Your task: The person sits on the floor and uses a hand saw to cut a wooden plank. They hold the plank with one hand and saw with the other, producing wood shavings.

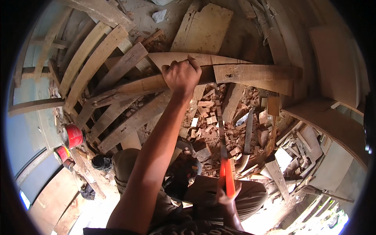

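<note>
My left hand is closed over a long wooden plank, which runs across the view from the left to the right. Held in my right hand is a handsaw with an orange handle. Its narrow blade points away from me, and the far end meets the plank just right of my left hand. A seam or cut shows in the plank there; how deep it goes I cannot tell. Beneath the plank lies a pale wooden board.
Wood offcuts and chips cover the ground below the plank. A curved tool with a pale handle lies right of the saw. Several beams lean at the left, near red cans. Boards stand at the right.
</note>
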`<state>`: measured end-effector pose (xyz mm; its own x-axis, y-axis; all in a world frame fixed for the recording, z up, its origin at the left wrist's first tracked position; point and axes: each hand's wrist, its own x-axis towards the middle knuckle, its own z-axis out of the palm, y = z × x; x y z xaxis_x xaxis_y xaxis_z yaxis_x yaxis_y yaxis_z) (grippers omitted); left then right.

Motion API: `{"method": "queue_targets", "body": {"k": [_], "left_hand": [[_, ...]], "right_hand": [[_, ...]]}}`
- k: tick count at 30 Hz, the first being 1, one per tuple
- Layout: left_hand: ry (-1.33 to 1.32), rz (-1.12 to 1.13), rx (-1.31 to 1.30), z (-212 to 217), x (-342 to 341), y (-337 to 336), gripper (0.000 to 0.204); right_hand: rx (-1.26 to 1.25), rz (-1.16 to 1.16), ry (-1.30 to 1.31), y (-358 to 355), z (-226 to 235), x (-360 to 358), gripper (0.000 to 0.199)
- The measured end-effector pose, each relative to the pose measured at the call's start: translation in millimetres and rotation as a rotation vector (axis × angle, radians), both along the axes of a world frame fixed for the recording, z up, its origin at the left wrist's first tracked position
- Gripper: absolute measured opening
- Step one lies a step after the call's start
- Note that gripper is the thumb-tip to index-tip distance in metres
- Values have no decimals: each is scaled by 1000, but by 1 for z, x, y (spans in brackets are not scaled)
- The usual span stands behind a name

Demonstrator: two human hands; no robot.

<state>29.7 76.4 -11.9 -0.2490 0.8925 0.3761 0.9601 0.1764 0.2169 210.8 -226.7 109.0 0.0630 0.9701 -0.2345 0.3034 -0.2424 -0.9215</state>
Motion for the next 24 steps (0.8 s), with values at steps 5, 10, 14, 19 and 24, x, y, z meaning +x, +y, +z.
{"method": "queue_targets", "body": {"k": [5, 10, 14, 19, 24], "left_hand": [[57, 15, -40, 4, 24, 9, 45], [-21, 23, -102, 4, 2, 2, 43], [18, 14, -52, 0, 7, 9, 41], [-2, -26, -115, 4, 16, 9, 41], [-14, 28, -85, 4, 2, 1, 45]], "right_hand": [[-88, -263, 3, 198, -48, -40, 19], [-55, -131, -105, 38, -27, -18, 17], [-107, -157, -38, 46, -28, -2, 21], [-36, -243, 50, 197, -69, -44, 23], [49, -63, 16, 14, -15, -6, 39]]}}
